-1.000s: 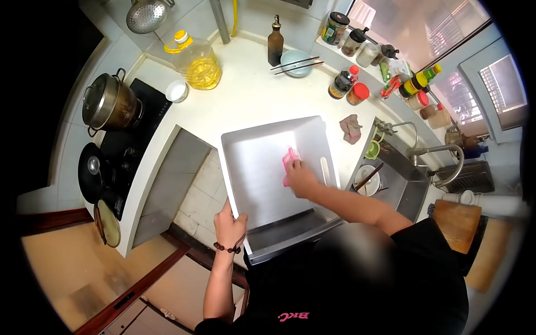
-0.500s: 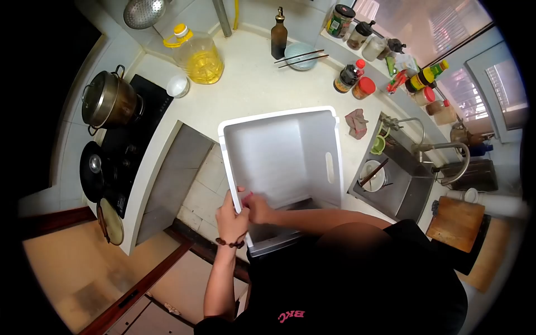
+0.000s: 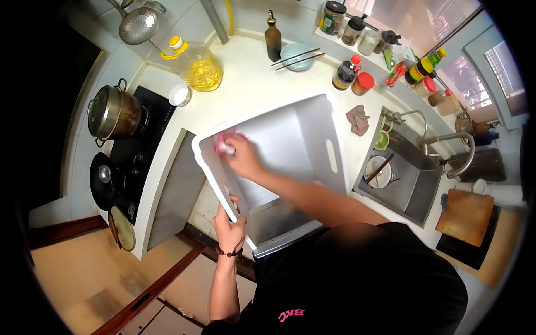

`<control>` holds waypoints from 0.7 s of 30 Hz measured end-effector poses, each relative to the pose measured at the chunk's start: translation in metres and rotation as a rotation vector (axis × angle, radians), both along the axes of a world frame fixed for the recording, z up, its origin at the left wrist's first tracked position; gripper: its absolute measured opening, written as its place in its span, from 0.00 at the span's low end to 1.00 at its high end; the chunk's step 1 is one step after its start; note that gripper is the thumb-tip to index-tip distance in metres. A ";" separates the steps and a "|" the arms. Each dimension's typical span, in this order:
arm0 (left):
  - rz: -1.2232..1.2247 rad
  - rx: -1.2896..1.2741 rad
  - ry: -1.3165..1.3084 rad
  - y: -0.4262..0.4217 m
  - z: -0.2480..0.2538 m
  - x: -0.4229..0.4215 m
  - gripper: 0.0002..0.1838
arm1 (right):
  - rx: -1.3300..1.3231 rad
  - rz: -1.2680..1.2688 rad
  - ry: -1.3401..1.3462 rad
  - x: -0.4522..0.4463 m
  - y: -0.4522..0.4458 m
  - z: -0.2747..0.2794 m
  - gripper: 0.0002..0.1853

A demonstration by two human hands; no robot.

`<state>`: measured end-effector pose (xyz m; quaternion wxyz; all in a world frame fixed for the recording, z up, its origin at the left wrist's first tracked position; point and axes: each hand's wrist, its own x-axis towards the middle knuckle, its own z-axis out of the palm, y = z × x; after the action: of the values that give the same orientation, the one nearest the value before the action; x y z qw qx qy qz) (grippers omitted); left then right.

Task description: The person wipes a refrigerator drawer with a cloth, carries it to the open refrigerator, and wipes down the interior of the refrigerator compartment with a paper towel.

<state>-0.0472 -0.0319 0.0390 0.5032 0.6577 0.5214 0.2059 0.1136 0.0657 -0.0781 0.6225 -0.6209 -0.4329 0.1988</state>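
A large white plastic bin (image 3: 285, 139) with slot handles is tilted between my body and the counter, its open side facing me. My left hand (image 3: 228, 229) is closed around the bin's near left rim, and a beaded bracelet circles that wrist. Inside the bin, my right hand (image 3: 244, 159) is closed on a pink-and-white cloth (image 3: 224, 146). It presses the cloth against the inner left wall near the far left corner. The cloth is bunched and partly hidden by the fingers.
Left of the bin are a black stove (image 3: 134, 151) with a steel pot (image 3: 114, 113), an oil jug (image 3: 202, 70) and a small white bowl (image 3: 179, 95). To the right are a crumpled grey-brown cloth (image 3: 358, 120), sauce bottles (image 3: 347, 73) and a sink (image 3: 410, 192) holding dishes.
My right hand has moved with the cloth from the near left rim to the far left corner inside. The bin has turned slightly, its far left corner shifting left. My left hand keeps its grip.
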 end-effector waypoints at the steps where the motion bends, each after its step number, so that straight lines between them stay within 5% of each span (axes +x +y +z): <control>1: 0.040 -0.006 0.003 -0.002 0.003 0.002 0.25 | 0.001 0.097 -0.012 -0.003 -0.017 -0.006 0.14; 4: 0.156 -0.010 -0.068 -0.005 -0.003 0.004 0.24 | -0.298 0.741 -0.340 0.005 -0.084 -0.031 0.10; 5: 0.150 0.069 -0.065 -0.005 -0.005 0.003 0.25 | -0.053 0.759 -0.492 0.012 -0.118 -0.071 0.07; 6: 0.157 0.150 -0.063 -0.007 -0.006 0.004 0.26 | -0.053 0.759 -0.492 0.018 -0.118 -0.064 0.07; 8: 0.212 0.134 -0.049 -0.008 0.005 0.010 0.29 | -0.487 0.506 -0.092 0.047 -0.102 -0.031 0.08; 10: 0.220 0.075 -0.006 -0.007 0.019 0.014 0.32 | -0.205 0.357 -0.803 0.077 -0.087 -0.002 0.09; 13: 0.090 0.300 0.074 -0.001 0.014 0.018 0.19 | -0.533 0.184 -0.424 0.106 -0.065 0.036 0.09; 14: 0.092 0.303 0.073 -0.001 0.014 0.017 0.19 | -0.530 0.185 -0.426 0.110 -0.069 0.027 0.09; 17: 0.091 0.215 0.145 0.001 0.017 0.017 0.14 | -0.299 0.166 -1.189 0.126 -0.099 -0.037 0.13; 21: 0.076 0.168 0.162 0.003 0.010 0.013 0.14 | -0.586 0.439 -1.234 0.089 -0.150 -0.091 0.11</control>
<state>-0.0340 -0.0285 0.0492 0.3945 0.6919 0.5655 0.2141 0.2031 -0.0848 -0.1690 0.0174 -0.6604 -0.7497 0.0400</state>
